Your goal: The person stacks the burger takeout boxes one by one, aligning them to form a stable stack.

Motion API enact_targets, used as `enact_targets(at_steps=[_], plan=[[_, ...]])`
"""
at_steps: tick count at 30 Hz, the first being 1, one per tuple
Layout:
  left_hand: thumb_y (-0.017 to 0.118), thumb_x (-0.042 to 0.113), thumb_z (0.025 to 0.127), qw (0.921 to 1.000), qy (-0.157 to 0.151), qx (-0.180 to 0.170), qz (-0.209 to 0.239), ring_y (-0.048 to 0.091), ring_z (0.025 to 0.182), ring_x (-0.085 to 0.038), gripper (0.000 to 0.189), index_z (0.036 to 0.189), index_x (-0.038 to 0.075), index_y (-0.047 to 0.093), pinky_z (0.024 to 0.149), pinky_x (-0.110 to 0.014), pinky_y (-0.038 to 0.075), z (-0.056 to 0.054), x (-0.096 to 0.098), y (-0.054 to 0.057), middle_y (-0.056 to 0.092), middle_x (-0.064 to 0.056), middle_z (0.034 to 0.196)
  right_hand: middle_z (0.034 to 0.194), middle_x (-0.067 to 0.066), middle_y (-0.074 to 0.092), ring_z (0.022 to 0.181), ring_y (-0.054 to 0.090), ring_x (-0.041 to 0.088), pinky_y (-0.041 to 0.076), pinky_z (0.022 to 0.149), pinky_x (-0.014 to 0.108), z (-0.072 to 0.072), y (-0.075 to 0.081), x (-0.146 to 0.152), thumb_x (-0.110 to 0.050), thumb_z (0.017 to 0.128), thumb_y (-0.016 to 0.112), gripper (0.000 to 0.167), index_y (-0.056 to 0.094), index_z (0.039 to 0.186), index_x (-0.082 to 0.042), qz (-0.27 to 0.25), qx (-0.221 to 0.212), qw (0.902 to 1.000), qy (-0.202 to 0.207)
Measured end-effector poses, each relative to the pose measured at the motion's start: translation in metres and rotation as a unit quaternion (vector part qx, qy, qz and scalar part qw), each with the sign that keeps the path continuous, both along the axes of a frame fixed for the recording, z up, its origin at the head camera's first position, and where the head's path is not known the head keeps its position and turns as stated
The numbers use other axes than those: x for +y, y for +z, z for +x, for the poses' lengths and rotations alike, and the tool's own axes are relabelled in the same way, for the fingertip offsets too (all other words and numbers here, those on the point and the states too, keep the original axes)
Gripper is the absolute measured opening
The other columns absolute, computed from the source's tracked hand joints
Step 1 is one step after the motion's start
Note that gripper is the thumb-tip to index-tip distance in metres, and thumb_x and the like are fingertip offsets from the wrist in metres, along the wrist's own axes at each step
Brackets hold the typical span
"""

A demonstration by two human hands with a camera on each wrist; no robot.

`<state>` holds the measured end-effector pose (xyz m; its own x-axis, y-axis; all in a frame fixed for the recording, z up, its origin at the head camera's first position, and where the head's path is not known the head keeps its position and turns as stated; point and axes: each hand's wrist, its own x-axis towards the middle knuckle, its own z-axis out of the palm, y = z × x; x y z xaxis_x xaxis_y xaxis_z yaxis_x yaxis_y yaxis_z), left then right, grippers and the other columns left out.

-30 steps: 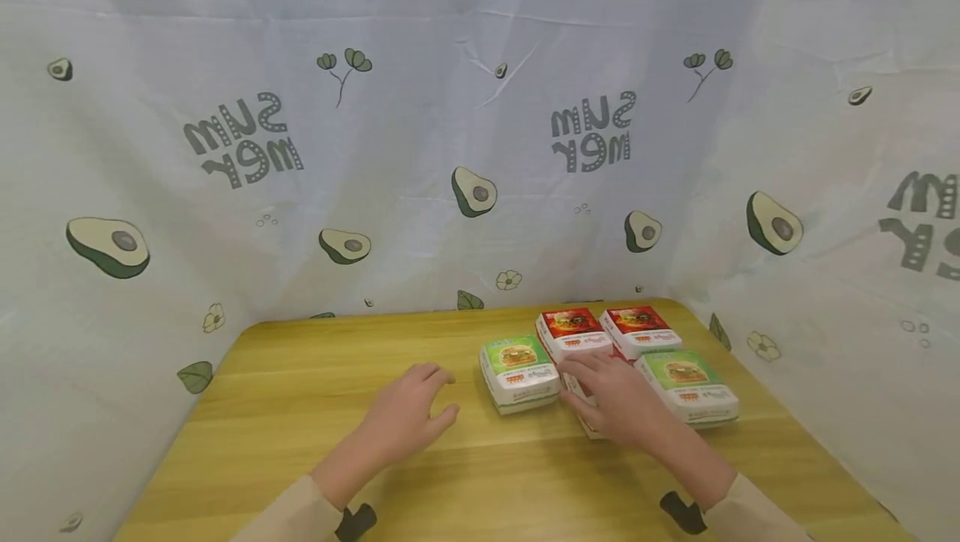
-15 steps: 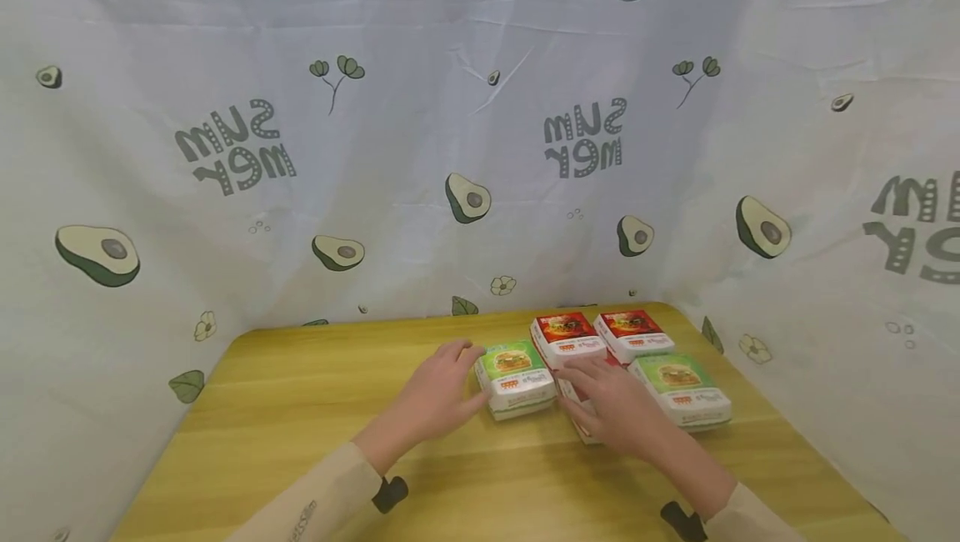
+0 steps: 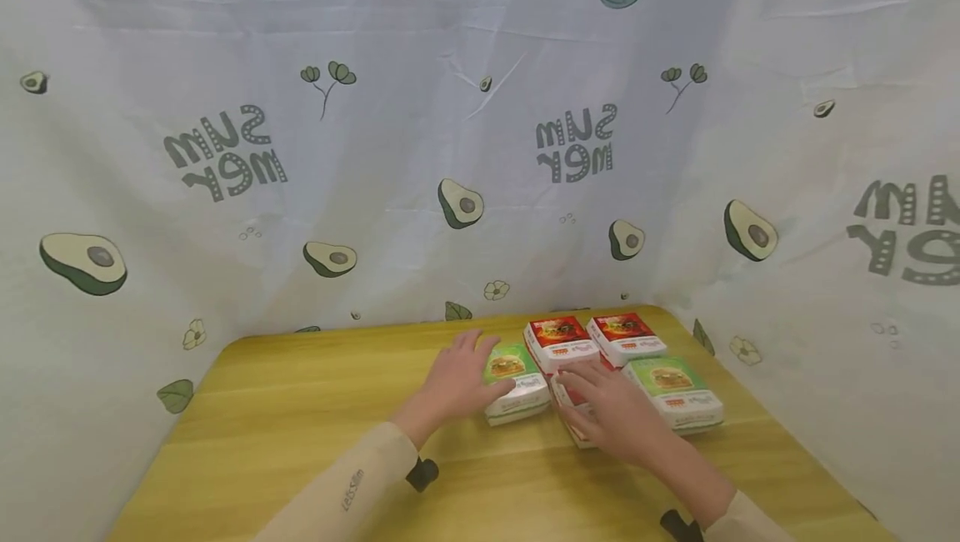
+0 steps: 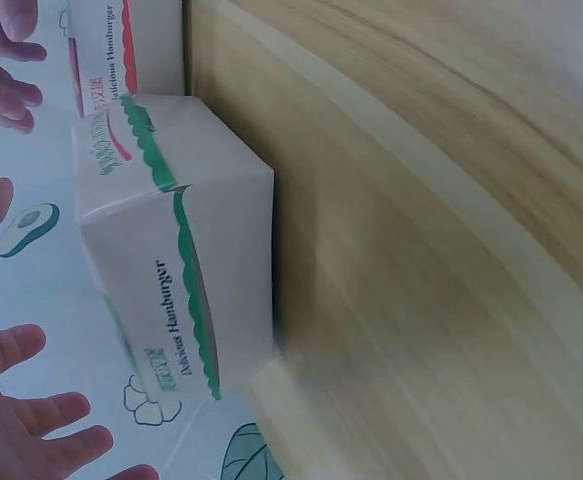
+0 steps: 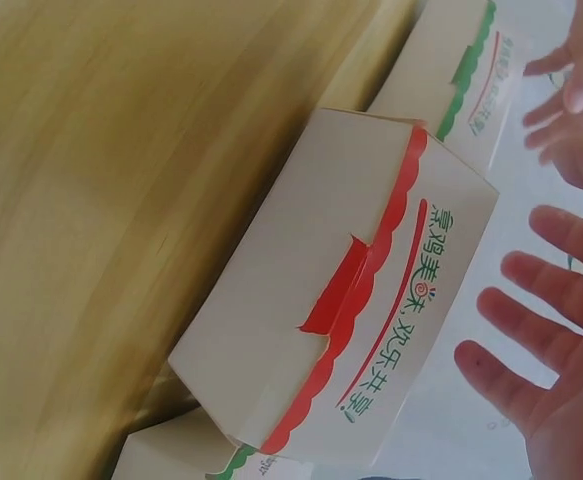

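My left hand (image 3: 459,382) reaches over the left green-and-white hamburger box (image 3: 525,396), its fingers spread above the far left corner and the thumb over the lid. In the left wrist view its fingers (image 4: 56,425) look straight, and this box (image 4: 181,280) shows green scalloped trim. My right hand (image 3: 618,413) hovers over the front red-and-white hamburger box (image 3: 572,432), hiding much of its lid. Straight, spread fingers (image 5: 546,310) stand beside the top of this red-trimmed box (image 5: 311,290) in the right wrist view.
Two more red hamburger boxes, a middle one (image 3: 561,338) and a right one (image 3: 626,338), sit at the back. Another green box (image 3: 675,392) lies to the right. All are on a wooden table (image 3: 315,409), with a printed curtain (image 3: 390,150) behind and at both sides.
My left hand has moved right and forward, from the bare table to over the left green box. The right hand stays over the front red box. The head view has shifted slightly.
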<state>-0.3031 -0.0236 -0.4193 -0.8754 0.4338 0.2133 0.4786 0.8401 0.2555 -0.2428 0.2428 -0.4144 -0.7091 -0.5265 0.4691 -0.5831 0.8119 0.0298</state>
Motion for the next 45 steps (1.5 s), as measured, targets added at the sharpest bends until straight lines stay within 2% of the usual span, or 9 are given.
enact_targets(at_steps=[12,19,24,28,34,40,45], plan=[[0.055,0.076,0.086,0.9992,-0.001,-0.038,0.013,0.03,0.149,-0.037,0.091,0.156,0.022,0.036,0.114,-0.063,0.03,-0.01,0.017,-0.016,0.032,-0.015,0.161,0.134,0.003,0.065,0.123,0.061,0.03,0.05,0.098,0.057,0.002,-0.006,0.008,-0.036,0.086,0.079,0.046,0.069,0.127,-0.016,-0.005,0.009,0.9999,-0.012],[0.055,0.08,0.083,0.9992,0.0,-0.039,0.001,0.037,0.144,-0.034,0.095,0.154,0.02,0.039,0.111,-0.057,0.038,-0.01,0.019,-0.027,0.039,-0.014,0.157,0.136,0.006,0.063,0.128,0.057,0.032,0.046,0.102,0.06,0.0,-0.008,0.012,-0.035,0.087,0.078,0.045,0.066,0.127,-0.017,-0.003,-0.015,0.9993,-0.034],[0.056,0.08,0.082,0.9994,0.005,-0.033,0.004,0.041,0.142,-0.033,0.095,0.152,0.018,0.042,0.108,-0.053,0.042,-0.01,0.019,-0.026,0.043,-0.013,0.154,0.142,0.01,0.058,0.131,0.054,0.035,0.043,0.104,0.063,-0.006,-0.01,0.015,-0.04,0.088,0.076,0.054,0.063,0.134,-0.015,0.001,-0.031,0.9978,-0.059],[0.056,0.08,0.082,0.9993,0.005,-0.037,0.004,0.04,0.142,-0.033,0.095,0.152,0.018,0.043,0.108,-0.053,0.043,-0.009,0.02,-0.026,0.043,-0.013,0.154,0.149,0.011,0.053,0.134,0.049,0.038,0.041,0.103,0.066,-0.011,-0.015,0.02,-0.047,0.089,0.074,0.063,0.056,0.143,-0.02,0.003,-0.051,0.9956,-0.078],[0.058,0.079,0.082,0.999,0.008,-0.044,-0.005,0.04,0.142,-0.033,0.093,0.152,0.019,0.043,0.107,-0.053,0.043,-0.008,0.02,-0.024,0.042,-0.012,0.154,0.154,0.011,0.046,0.14,0.041,0.037,0.04,0.1,0.069,-0.014,-0.017,0.024,-0.059,0.088,0.068,0.069,0.052,0.146,-0.025,0.004,-0.094,0.9896,-0.109],[0.056,0.08,0.083,0.999,0.005,-0.039,-0.02,0.04,0.142,-0.032,0.093,0.152,0.02,0.042,0.107,-0.052,0.044,-0.009,0.02,-0.024,0.043,-0.01,0.152,0.154,0.012,0.046,0.142,0.038,0.039,0.036,0.102,0.071,-0.015,-0.015,0.025,-0.066,0.089,0.061,0.074,0.051,0.148,-0.022,0.007,-0.135,0.9831,-0.124],[0.056,0.08,0.082,0.999,0.004,-0.038,-0.021,0.041,0.14,-0.033,0.093,0.152,0.021,0.042,0.107,-0.054,0.044,-0.009,0.02,-0.025,0.043,-0.009,0.153,0.155,0.014,0.044,0.143,0.035,0.041,0.034,0.102,0.074,-0.014,-0.015,0.025,-0.068,0.09,0.058,0.077,0.05,0.149,-0.018,0.003,-0.151,0.9806,-0.125]])
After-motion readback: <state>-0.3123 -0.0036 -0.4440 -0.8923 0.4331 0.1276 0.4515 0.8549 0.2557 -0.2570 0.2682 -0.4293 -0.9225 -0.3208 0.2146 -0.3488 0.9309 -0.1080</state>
